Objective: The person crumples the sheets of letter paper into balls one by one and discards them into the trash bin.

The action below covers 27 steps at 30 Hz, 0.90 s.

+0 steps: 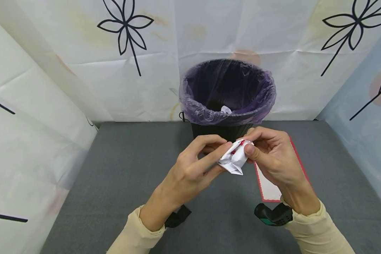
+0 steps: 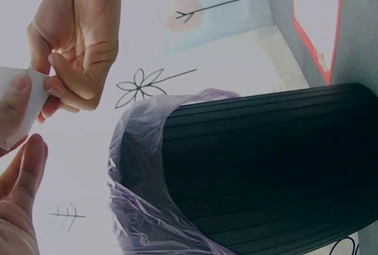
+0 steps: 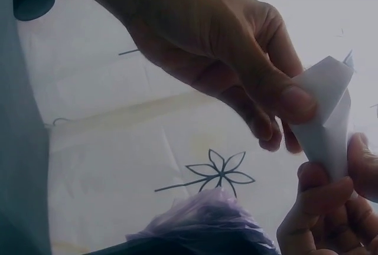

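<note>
Both hands hold a folded, creased piece of white paper with red marks, above the table in front of the bin. My left hand pinches its left side between thumb and fingers. On the other side, my right hand grips the upper right corner, thumb on top. In the left wrist view the right hand has curled fingers at the paper's edge. The right wrist view has the left hand's thumb pressed on the paper, which narrows downward to the right hand's fingertips.
A black bin lined with a purple plastic bag stands at the back, with a crumpled white paper inside. A white sheet with a red border lies on the grey table under the right hand. Patterned cloth surrounds the table.
</note>
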Available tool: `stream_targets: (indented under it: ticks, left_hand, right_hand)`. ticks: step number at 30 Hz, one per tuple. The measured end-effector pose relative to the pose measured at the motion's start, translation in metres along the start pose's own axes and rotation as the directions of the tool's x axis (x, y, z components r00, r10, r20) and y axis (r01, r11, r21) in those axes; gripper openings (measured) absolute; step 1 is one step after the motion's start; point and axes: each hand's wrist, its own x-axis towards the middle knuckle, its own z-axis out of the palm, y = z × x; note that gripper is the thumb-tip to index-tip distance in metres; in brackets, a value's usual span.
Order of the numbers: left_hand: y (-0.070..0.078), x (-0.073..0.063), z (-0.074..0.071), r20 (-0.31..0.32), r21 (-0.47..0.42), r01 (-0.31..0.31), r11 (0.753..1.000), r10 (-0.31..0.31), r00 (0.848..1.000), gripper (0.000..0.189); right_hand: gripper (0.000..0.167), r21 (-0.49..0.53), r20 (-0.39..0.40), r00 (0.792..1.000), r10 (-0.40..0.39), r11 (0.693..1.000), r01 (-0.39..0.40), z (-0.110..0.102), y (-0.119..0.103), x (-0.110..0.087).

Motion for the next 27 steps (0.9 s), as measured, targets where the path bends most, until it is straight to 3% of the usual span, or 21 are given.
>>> stream_targets:
  ticks: [7,13,19,22,24,27]
  left_hand:
    - [-0.001,-0.002,-0.001,0.026,-0.016,-0.027,1.000,0.027,0.999,0.046]
    - [0.001,-0.001,0.003,-0.044,-0.021,0.031,0.999,-0.032,0.999,0.042]
    - [0.004,-0.001,0.010,-0.111,-0.072,0.116,0.991,-0.123,0.986,0.035]
    - [0.004,-0.001,0.012,-0.133,-0.102,0.146,0.984,-0.159,0.978,0.034]
    - [0.004,-0.002,0.014,-0.147,-0.117,0.162,0.980,-0.179,0.973,0.033]
    - [0.003,-0.001,0.016,-0.167,-0.138,0.180,0.974,-0.202,0.965,0.030]
  right_hand:
    - [0.013,0.050,0.075,0.993,0.087,0.995,-0.091,-0.003,0.001,0.000]
    - [0.005,-0.080,-0.014,0.987,0.158,0.984,-0.159,0.003,0.000,-0.001]
    - [0.012,-0.236,-0.087,0.991,0.104,0.964,-0.122,0.010,-0.002,-0.001]
    - [0.016,-0.333,-0.107,0.993,0.046,0.940,-0.079,0.014,-0.003,0.000]
    - [0.016,-0.422,-0.107,0.994,-0.013,0.906,-0.033,0.018,-0.003,0.000]
    - [0.021,-0.574,-0.076,0.990,-0.117,0.817,0.053,0.022,-0.003,0.001]
